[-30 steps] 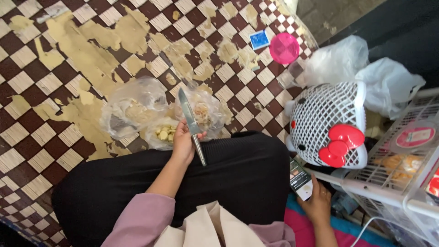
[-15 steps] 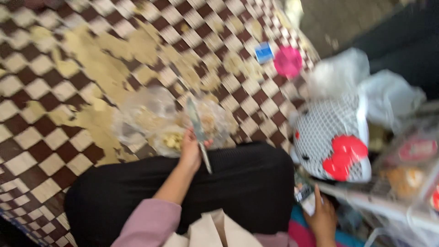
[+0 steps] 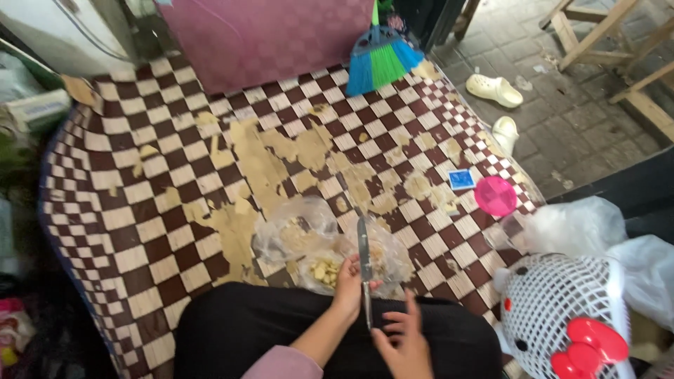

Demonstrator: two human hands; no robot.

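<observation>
Right hand (image 3: 404,344), earlier down by the basket, has come up beside the knife (image 3: 364,270), fingers spread, touching nothing. Left hand (image 3: 349,282) grips the knife handle, blade pointing away over clear bags of cut pieces (image 3: 319,245). White cat-face basket (image 3: 562,309) and pink lid (image 3: 496,196) lie rightward on the checkered mat (image 3: 140,189).

Even, soft daylight with faint shadows; centre sharp, slight wide-angle bending and darker, softer left edge.
</observation>
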